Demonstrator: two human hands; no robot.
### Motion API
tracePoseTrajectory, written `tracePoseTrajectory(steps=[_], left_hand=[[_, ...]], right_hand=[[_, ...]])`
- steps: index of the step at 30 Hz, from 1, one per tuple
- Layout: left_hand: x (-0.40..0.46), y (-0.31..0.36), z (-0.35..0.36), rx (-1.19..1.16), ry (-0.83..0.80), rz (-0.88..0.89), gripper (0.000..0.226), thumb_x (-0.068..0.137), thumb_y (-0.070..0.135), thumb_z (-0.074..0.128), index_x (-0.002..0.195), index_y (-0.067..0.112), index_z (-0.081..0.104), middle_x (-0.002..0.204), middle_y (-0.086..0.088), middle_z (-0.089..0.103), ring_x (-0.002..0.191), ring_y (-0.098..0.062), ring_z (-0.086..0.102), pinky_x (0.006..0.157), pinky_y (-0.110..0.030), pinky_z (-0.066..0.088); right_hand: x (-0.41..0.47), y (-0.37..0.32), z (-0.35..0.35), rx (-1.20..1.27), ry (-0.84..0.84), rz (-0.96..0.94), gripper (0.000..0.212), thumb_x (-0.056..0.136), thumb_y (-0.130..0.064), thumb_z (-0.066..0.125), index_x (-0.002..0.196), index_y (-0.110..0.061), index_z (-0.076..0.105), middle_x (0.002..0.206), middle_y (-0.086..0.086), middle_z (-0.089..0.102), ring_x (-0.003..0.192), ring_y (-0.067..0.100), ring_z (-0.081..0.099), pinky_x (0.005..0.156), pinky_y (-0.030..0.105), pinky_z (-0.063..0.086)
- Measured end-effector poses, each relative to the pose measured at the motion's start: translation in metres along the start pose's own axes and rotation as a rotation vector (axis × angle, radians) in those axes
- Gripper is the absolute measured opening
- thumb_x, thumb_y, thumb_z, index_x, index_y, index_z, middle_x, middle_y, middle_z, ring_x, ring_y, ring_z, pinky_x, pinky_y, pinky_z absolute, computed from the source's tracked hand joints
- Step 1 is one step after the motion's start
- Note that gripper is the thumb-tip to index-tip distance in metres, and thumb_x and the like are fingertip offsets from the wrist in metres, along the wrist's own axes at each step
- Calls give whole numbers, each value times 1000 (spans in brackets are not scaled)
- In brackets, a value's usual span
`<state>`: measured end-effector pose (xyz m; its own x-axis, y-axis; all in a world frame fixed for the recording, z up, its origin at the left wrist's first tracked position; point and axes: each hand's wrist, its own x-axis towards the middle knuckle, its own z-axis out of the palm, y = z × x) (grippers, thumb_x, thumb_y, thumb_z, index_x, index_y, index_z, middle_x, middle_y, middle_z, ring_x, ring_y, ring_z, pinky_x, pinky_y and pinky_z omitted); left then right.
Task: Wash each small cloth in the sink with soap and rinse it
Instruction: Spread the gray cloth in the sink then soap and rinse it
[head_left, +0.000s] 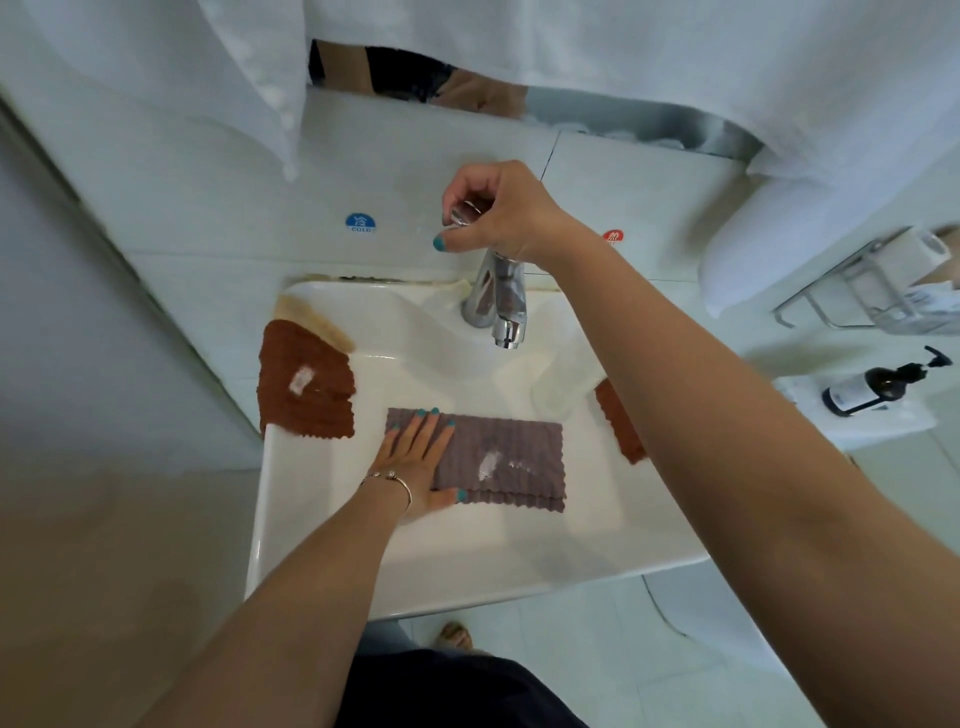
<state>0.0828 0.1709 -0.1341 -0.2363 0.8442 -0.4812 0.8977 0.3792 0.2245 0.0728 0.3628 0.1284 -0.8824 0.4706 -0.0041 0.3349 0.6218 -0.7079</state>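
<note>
Left hand (415, 462) flat, fingers straight, pressing grey cloth (498, 457) in sink (311, 519) | right hand (498, 213) fingers clamped on tap handle (464, 213)

Your left hand (415, 462) flat on the grey cloth (501, 460) in the sink (322, 545), your right hand (498, 213) gripping the tap handle (464, 213), brown cloth (306, 382) draped over the rim

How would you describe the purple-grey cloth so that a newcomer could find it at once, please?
Start at the white sink below the chrome tap. The purple-grey cloth lies flat in the middle of its basin, under the left hand. Unlike the brown cloths draped over the sink's side edges, it is greyish purple.
</note>
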Motion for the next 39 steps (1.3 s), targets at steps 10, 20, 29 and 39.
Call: tracePoseTrajectory(steps=[10,20,29,39], left_hand=[[3,-2,4,0,2,1,97,89,73,33,149,25,-26,156,1,-34,143,-18,-31,117,-39,-15],[3,-1,4,7,7,2,95,90,71,34,149,25,-25,156,0,-33,144,-20,-29,118,-40,-14],[1,-1,3,3,8,3,95,90,71,34,149,25,-25,156,0,-33,143,-19,-31,117,-39,-15],[1,-1,3,15,4,-1,95,90,70,34,149,24,-25,156,-1,-33,144,-19,-30,118,-39,-14]], right_hand=[[-3,0,-12,221,-21,-28,28,69,1,83,68,-17,62,58,-12,53,52,0,44,57,14,40],[-4,0,-14,244,-19,-4,26,69,0,83,69,-17,63,54,-18,51,51,-1,43,56,13,39],[-3,-1,-16,260,-26,-2,27,70,1,82,70,-16,62,50,-20,51,49,-2,42,53,11,37],[-5,-3,-17,296,-26,13,26,69,0,83,69,-15,62,56,-15,52,52,0,45,56,14,40]])
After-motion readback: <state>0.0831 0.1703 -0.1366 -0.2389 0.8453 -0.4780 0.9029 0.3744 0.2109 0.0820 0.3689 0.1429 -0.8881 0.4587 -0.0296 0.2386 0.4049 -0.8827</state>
